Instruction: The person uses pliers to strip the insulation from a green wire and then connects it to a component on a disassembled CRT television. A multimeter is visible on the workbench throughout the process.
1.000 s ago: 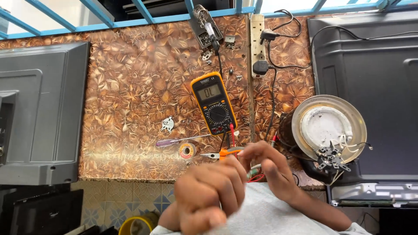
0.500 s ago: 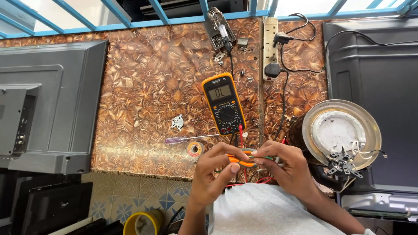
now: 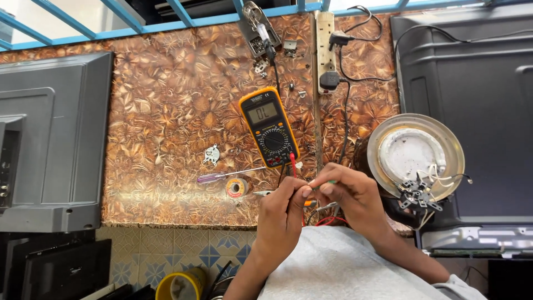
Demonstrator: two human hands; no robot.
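Pinching a thin green-tipped wire point(image 3: 327, 183) between both hands, just below the yellow multimeter point(image 3: 270, 128) at the near edge of the table point(image 3: 155, 122). Left hand point(image 3: 283, 214) is clenching, thumb and forefinger closing on the wire's end; right hand point(image 3: 352, 194) is gripping the same wire a little further along, fingers curled around it. Whether the orange-handled tool point(image 3: 308, 203) under the hands is being held, cannot tell.

Doing it well, by my judgement: keeping both pinches close together so the short wire is not bending, and keeping the hands clear of the red probe lead point(image 3: 292, 164) running down from the meter, touching or nearly touching the left knuckles.

Around: purple-handled screwdriver point(image 3: 222, 176) and a small solder reel point(image 3: 237, 187) lying just left of the hands; small metal bracket point(image 3: 211, 155) further left. White power strip point(image 3: 325, 50) with black plugs sitting at the far edge. Round hotplate element point(image 3: 416, 155) with loose wiring resting just right of the right hand, close enough to be crowding it. Grey panel point(image 3: 50, 139) on the left is well apart.
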